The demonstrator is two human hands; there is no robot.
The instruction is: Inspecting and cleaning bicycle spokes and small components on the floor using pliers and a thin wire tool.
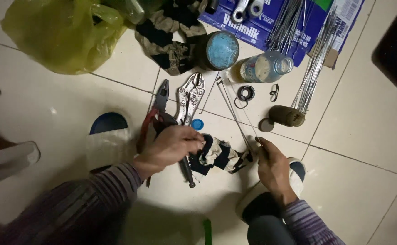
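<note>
My left hand (pixel 171 146) is curled closed around a dark-handled tool (pixel 188 170) and touches the black-and-cream rag (pixel 219 156) lying on the floor tiles (pixel 357 118). My right hand (pixel 273 165) pinches the thin metal rods (pixel 234 113), fingers closed, beside that rag.

Floor tiles (pixel 366 136): cream, glossy, dark grout lines. Plastic bag (pixel 62 34) at top-left: translucent yellow-green. Rag (pixel 219 156) by both hands: navy and off-white blotches. Pliers (pixel 155 113): red handles, dark head. Locking pliers (pixel 189 97): bare silver. Bottle cap (pixel 197 124): blue. Cardboard (pixel 271 27) at top edge: blue, white print. Sleeves (pixel 112 181): grey-purple stripes.
</note>
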